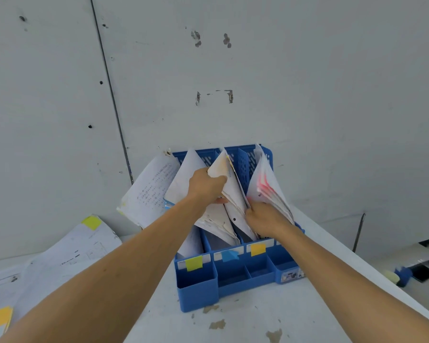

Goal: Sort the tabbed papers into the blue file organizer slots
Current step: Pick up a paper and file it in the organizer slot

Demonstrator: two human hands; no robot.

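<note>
Both hands in the blue file organizer (198,293), which stands on the desk (258,323) against the far wall.
Left hand (206,184) is clamped on a paper bundle (229,191) in a middle slot. The bundle stands on edge, long axis near-to-far, top corner pointing up at the wall. Right hand (265,219) is at the near edge of the pink-marked stack (265,179), fingers curled; their tips are hidden, so the grip cannot be told. Loose tabbed papers (67,251) lie on the left, cut off by the frame.
</note>
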